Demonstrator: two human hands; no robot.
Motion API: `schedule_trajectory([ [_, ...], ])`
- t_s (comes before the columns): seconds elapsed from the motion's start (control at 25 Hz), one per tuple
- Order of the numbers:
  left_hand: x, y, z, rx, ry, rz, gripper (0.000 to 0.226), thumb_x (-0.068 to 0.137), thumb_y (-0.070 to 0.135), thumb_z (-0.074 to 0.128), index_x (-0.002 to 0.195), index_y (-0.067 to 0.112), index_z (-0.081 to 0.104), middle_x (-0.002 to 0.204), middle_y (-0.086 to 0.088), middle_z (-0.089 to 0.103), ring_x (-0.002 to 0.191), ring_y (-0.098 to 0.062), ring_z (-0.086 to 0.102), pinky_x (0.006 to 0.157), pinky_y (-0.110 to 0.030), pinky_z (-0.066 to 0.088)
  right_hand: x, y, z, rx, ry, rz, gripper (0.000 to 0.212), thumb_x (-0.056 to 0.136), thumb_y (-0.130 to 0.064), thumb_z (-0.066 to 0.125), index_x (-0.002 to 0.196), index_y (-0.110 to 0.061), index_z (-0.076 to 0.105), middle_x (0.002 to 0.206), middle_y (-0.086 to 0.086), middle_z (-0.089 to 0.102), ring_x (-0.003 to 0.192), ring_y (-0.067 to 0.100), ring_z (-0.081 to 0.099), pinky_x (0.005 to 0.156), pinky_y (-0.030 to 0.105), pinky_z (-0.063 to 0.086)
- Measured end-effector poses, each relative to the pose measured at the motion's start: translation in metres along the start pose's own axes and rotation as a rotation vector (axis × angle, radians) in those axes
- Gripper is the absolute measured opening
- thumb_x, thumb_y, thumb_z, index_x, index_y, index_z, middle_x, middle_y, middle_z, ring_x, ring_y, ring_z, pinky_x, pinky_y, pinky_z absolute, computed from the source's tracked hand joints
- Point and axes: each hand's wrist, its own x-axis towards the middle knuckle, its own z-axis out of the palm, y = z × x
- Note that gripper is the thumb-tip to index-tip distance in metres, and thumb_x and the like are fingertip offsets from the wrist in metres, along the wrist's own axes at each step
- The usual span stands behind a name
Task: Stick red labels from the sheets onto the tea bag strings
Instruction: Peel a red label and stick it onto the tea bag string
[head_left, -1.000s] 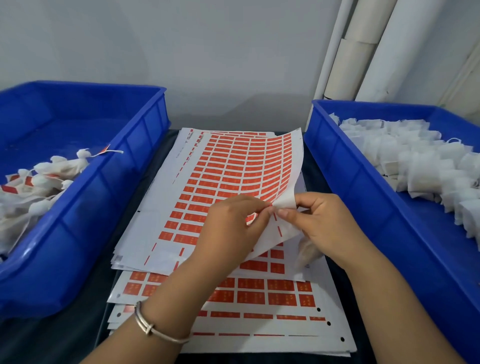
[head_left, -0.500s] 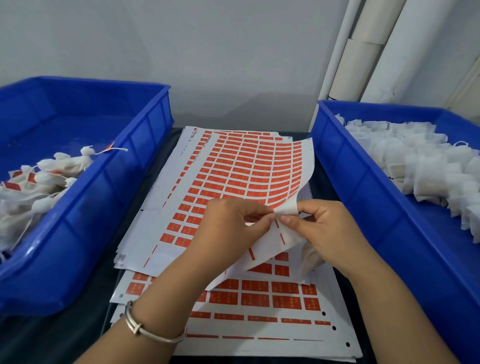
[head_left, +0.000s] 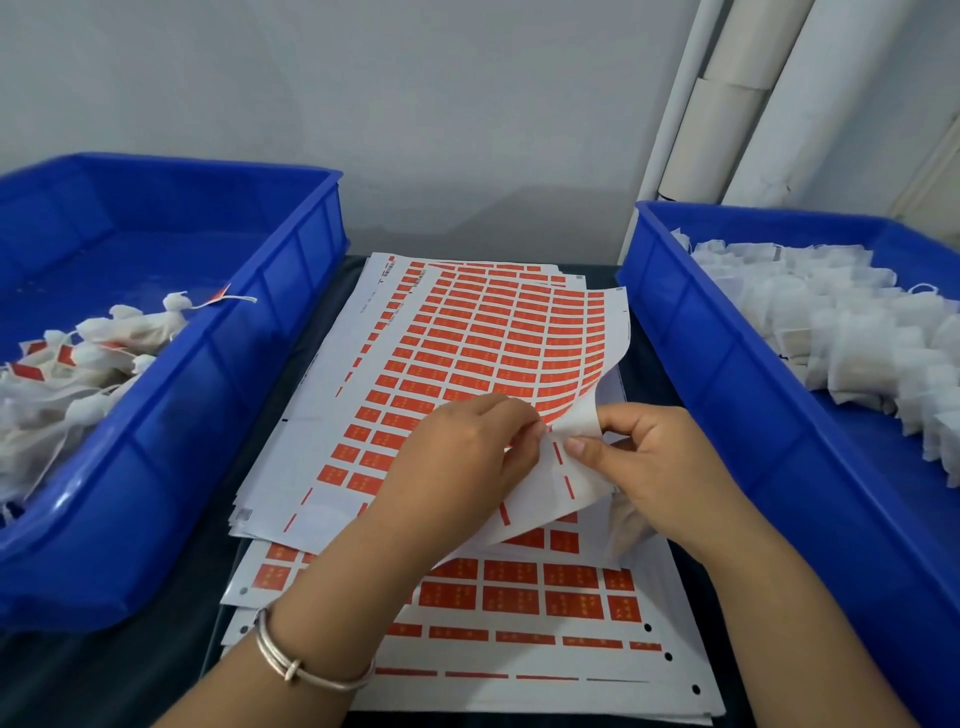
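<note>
A stack of white label sheets (head_left: 519, 597) with rows of red labels lies between two blue bins. The top sheet (head_left: 467, 338) is lifted and curled at its right edge. My left hand (head_left: 462, 462) pinches at a red label on that curled edge. My right hand (head_left: 644, 462) pinches the folded sheet edge from the right, and a white tea bag (head_left: 623, 525) is tucked under its palm. The left blue bin (head_left: 218, 395) holds tea bags with red labels (head_left: 78, 358). The right blue bin (head_left: 769, 415) holds a pile of plain tea bags (head_left: 852, 332).
White pipes (head_left: 727, 98) stand against the grey wall behind the right bin. The sheets lie on a dark tabletop (head_left: 156, 670). A metal bangle (head_left: 306, 670) sits on my left wrist.
The top sheet's right edge has been bent up a bit more between my hands. Both hands stay pinched at the same spot, and the view has shifted slightly.
</note>
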Motion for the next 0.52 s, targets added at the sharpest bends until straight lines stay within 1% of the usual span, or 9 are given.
schedule_trajectory([
  [0.04, 0.0, 0.0, 0.002, -0.045, -0.017, -0.068, 0.018, 0.091, 0.036, 0.054, 0.103, 0.026, 0.063, 0.093, 0.013, 0.062, 0.077, -0.005, 0.059, 0.062, -0.002, 0.03, -0.001, 0.0, -0.001, 0.008, 0.0, 0.013, 0.017, 0.085, -0.026, 0.064, 0.081, -0.043, 0.063, 0.078, -0.027, 0.068, 0.078, 0.001, 0.067, 0.063, 0.019, 0.053],
  [0.12, 0.001, -0.001, 0.004, -0.112, -0.073, -0.194, 0.009, 0.094, 0.041, 0.047, 0.098, 0.035, 0.053, 0.089, 0.023, 0.049, 0.072, 0.001, 0.052, 0.06, -0.004, 0.034, -0.003, 0.0, -0.002, 0.023, -0.005, 0.032, 0.015, 0.085, -0.027, 0.064, 0.081, -0.041, 0.064, 0.079, -0.029, 0.068, 0.077, -0.002, 0.067, 0.058, 0.016, 0.053],
  [0.16, 0.003, 0.0, 0.004, -0.16, -0.099, -0.259, 0.005, 0.094, 0.039, 0.046, 0.092, 0.037, 0.049, 0.085, 0.024, 0.049, 0.07, 0.002, 0.051, 0.058, -0.006, 0.035, -0.004, 0.002, -0.002, 0.031, -0.006, 0.04, 0.014, 0.085, -0.027, 0.064, 0.082, -0.04, 0.064, 0.08, -0.028, 0.068, 0.077, -0.003, 0.067, 0.057, 0.014, 0.052],
  [0.24, 0.006, 0.001, 0.003, -0.295, -0.098, -0.418, 0.015, 0.096, 0.035, 0.045, 0.082, 0.038, 0.047, 0.079, 0.022, 0.053, 0.068, 0.0, 0.055, 0.053, -0.007, 0.037, -0.006, 0.005, -0.004, 0.035, -0.001, 0.061, 0.01, 0.084, -0.028, 0.064, 0.083, -0.037, 0.066, 0.08, -0.027, 0.069, 0.078, -0.005, 0.066, 0.058, 0.014, 0.053],
  [0.32, 0.009, 0.001, 0.0, -0.437, -0.041, -0.613, 0.018, 0.097, 0.035, 0.043, 0.079, 0.036, 0.05, 0.076, 0.019, 0.056, 0.064, -0.004, 0.058, 0.048, -0.007, 0.039, -0.007, 0.01, -0.005, 0.029, 0.004, 0.079, 0.005, 0.083, -0.029, 0.064, 0.082, -0.034, 0.067, 0.08, -0.027, 0.069, 0.079, -0.006, 0.066, 0.06, 0.017, 0.053],
  [0.4, 0.01, -0.002, -0.001, -0.641, 0.033, -0.815, 0.021, 0.097, 0.036, 0.043, 0.078, 0.035, 0.052, 0.075, 0.019, 0.058, 0.062, -0.004, 0.061, 0.046, -0.01, 0.043, -0.008, 0.014, -0.007, 0.027, 0.005, 0.093, 0.004, 0.083, -0.03, 0.065, 0.082, -0.033, 0.067, 0.08, -0.028, 0.069, 0.078, -0.006, 0.066, 0.057, 0.015, 0.052],
  [0.48, 0.008, -0.007, 0.002, -0.878, 0.127, -0.957, 0.021, 0.096, 0.034, 0.046, 0.076, 0.034, 0.053, 0.075, 0.02, 0.06, 0.068, -0.006, 0.064, 0.053, -0.018, 0.051, -0.009, 0.017, -0.01, 0.016, 0.026, 0.118, 0.004, 0.083, -0.029, 0.066, 0.082, -0.033, 0.068, 0.079, -0.026, 0.069, 0.077, -0.006, 0.066, 0.052, 0.013, 0.051],
  [0.52, 0.006, -0.01, 0.006, -0.921, 0.136, -0.993, 0.02, 0.096, 0.033, 0.047, 0.077, 0.033, 0.054, 0.077, 0.019, 0.061, 0.072, -0.008, 0.065, 0.058, -0.021, 0.054, -0.009, 0.019, -0.012, -0.024, 0.058, 0.141, 0.004, 0.083, -0.03, 0.067, 0.079, -0.031, 0.068, 0.076, -0.025, 0.07, 0.074, -0.007, 0.066, 0.051, 0.013, 0.049],
])
